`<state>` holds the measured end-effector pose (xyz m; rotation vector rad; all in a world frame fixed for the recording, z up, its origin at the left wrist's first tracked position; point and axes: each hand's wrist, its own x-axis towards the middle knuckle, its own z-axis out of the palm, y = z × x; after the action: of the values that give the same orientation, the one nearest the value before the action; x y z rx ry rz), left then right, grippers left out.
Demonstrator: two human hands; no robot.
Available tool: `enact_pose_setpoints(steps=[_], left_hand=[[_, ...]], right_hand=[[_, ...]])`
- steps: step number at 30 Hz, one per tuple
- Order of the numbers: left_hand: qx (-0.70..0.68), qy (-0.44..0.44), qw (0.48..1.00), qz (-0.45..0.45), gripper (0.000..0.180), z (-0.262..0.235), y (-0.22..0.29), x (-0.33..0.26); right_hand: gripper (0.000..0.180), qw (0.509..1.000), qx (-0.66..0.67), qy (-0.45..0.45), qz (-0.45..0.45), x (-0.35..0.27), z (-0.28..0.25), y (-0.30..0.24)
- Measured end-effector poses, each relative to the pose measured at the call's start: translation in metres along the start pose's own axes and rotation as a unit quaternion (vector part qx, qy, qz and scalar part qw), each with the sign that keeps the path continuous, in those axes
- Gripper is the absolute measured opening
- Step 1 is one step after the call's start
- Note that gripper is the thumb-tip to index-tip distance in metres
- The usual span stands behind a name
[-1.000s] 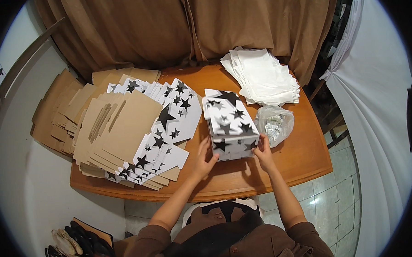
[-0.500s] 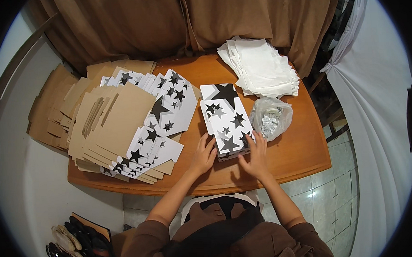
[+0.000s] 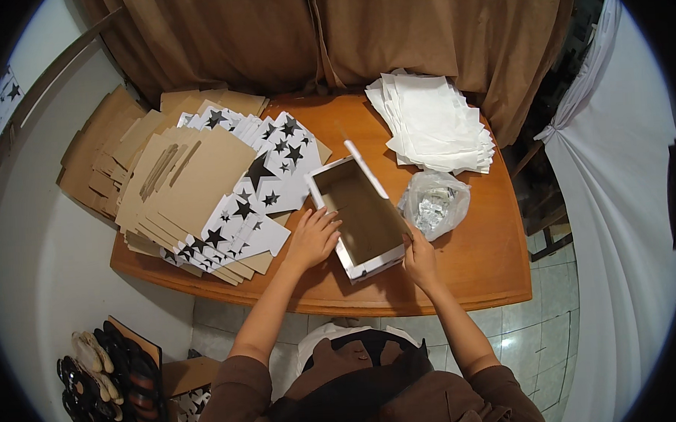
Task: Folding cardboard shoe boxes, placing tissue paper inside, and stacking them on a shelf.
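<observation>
A cardboard box (image 3: 357, 218) with a white, star-printed outside and a plain brown inside stands open before me, turned askew. Its lid (image 3: 366, 170) is raised along the right side, showing mostly its white edge. My left hand (image 3: 313, 238) rests at the box's left wall, fingers stretched over the rim. At the near right, my right hand (image 3: 420, 260) pinches the brown lid edge between thumb and fingers. Just beyond that hand sits a clear plastic bag (image 3: 437, 204) with small silvery packets in it.
Stacked flat cardboard blanks (image 3: 201, 179), brown and star-printed, cover the left of the wooden table (image 3: 461, 277). White paper sheets (image 3: 432, 124) lie piled at the back right. Brown curtains (image 3: 232, 42) hang behind. Shoes (image 3: 108, 387) stand at lower left.
The box was closed with its starred top showing; now it is open and turned. My right hand has taken hold of the lid edge. My left hand has shifted slightly left.
</observation>
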<state>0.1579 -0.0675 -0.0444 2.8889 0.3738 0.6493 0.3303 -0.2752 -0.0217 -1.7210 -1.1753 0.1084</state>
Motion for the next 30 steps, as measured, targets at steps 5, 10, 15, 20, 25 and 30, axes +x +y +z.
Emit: enact_pose_setpoints(steps=[5, 10, 15, 20, 25, 30], left_hand=[[0.004, 0.009, 0.997, -0.082, 0.026, 0.017, 0.030, -0.024], [-0.002, 0.064, 0.981, -0.181, 0.023, 0.023, 0.077, -0.054], [0.052, 0.108, 0.952, -0.281, 0.026, 0.028, 0.121, -0.076], [0.088, 0.137, 0.921, -0.353, 0.029, 0.031, 0.142, -0.080], [0.099, 0.116, 0.918, -0.367, 0.027, 0.030, 0.146, -0.079], [0.092, 0.098, 0.918, -0.373, 0.034, 0.030, 0.142, -0.069]], right_hand=[[0.028, 0.998, 0.005, -0.061, 0.031, -0.013, -0.031, 0.014], [0.022, 0.996, 0.075, -0.006, 0.048, -0.005, -0.043, 0.031], [0.039, 0.990, 0.098, -0.040, 0.088, 0.005, -0.031, 0.049], [0.048, 0.993, 0.061, -0.033, 0.098, 0.008, -0.003, 0.041], [0.043, 0.983, 0.045, 0.014, 0.177, 0.018, 0.012, 0.048], [0.040, 0.986, 0.018, 0.020, 0.164, 0.039, 0.019, 0.051]])
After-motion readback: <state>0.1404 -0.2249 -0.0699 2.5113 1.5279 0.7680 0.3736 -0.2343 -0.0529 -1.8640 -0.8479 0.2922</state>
